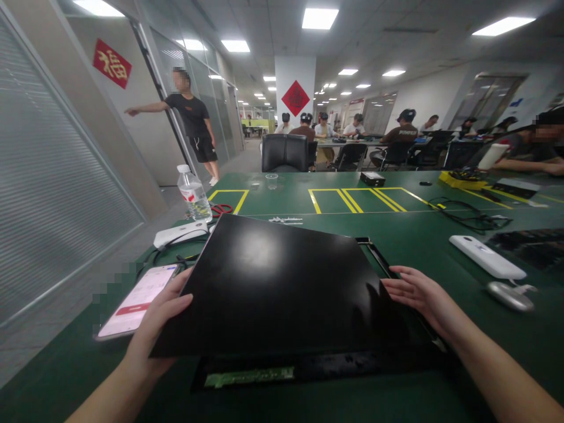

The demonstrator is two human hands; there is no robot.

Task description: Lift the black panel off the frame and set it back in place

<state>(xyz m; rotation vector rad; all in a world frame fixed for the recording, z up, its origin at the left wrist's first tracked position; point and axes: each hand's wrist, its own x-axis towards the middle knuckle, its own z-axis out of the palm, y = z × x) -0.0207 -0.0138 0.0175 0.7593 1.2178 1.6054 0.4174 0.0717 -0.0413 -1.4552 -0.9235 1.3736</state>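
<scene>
A flat black screen panel (273,288) is tilted above the table, its glossy face towards me and light reflected on it. Its left edge is gripped by my left hand (165,311), thumb on the face and the other fingers mostly hidden behind. At the right edge, my right hand (418,294) has its fingers stretched out, with the tips at or very near the panel; I cannot tell if they touch. Beneath the panel lies a black frame (348,364), partly covered, with a green circuit board strip (251,376) along its near side.
Left of the panel are a lit phone (136,299), a white device (180,234) with cables and a water bottle (194,194). To the right lie a white power bank (487,257) and a silver mouse (511,295). Beyond the table stand a chair (285,154) and a person (191,117).
</scene>
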